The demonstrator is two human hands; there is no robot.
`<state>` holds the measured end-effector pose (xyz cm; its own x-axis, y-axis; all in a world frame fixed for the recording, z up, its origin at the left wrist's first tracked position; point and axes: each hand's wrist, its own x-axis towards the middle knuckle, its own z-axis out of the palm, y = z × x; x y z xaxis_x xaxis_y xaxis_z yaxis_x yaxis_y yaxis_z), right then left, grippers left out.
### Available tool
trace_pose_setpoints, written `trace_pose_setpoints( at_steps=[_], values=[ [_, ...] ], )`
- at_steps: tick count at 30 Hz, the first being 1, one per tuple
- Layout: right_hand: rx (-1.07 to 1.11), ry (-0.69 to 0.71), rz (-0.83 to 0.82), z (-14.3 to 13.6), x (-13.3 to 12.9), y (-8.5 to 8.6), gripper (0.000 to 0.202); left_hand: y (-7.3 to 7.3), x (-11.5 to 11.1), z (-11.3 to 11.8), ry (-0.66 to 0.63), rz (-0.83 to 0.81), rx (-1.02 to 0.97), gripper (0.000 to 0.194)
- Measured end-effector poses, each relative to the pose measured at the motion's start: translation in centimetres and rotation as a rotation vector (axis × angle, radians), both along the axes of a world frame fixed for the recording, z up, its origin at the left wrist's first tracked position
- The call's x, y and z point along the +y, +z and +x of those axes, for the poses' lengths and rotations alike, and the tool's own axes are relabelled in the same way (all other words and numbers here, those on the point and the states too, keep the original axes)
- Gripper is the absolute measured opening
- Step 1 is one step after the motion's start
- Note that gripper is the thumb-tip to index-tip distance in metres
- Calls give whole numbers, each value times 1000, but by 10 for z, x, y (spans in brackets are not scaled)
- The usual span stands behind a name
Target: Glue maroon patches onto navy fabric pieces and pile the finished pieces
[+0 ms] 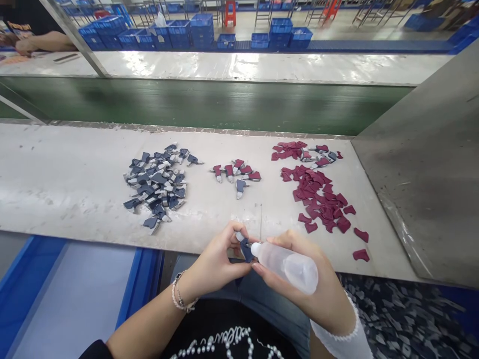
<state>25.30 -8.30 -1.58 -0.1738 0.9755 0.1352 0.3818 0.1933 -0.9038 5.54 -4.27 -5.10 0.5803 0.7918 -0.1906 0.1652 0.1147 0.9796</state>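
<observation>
Between the fingers of my left hand (220,262) is a small dark blue plastic part (246,250) with a light grey end. My right hand (299,279) is wrapped round a translucent squeeze bottle (290,265), tilted so that its nozzle meets or nearly meets the blue part. Clear liquid shows inside the bottle. Ahead of my hands, one blue-grey part (240,188) lies beside several parts with maroon faces (229,172). Loose maroon pieces (316,197) are spread to the right. A heap of blue-grey parts (157,179) lies to the left.
The pale worktable (75,174) ends at a metal panel (430,164) on the right. A green conveyor belt (224,104) runs behind it. Below right is a bin of dark parts (404,314); a blue-edged tray (75,294) sits lower left. Another person's arm (48,42) rests across the belt.
</observation>
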Motion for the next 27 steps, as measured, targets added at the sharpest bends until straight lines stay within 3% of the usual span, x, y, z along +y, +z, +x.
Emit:
trace_pose_setpoints(
  at_steps=[9,27],
  values=[
    [-28,-52,40,0,-2,6,13,-3,0,0,-8,-14,13,39],
    [-45,49,-65,3,-9,7,11,-4,-1,1,5,-5,17,41]
  ],
)
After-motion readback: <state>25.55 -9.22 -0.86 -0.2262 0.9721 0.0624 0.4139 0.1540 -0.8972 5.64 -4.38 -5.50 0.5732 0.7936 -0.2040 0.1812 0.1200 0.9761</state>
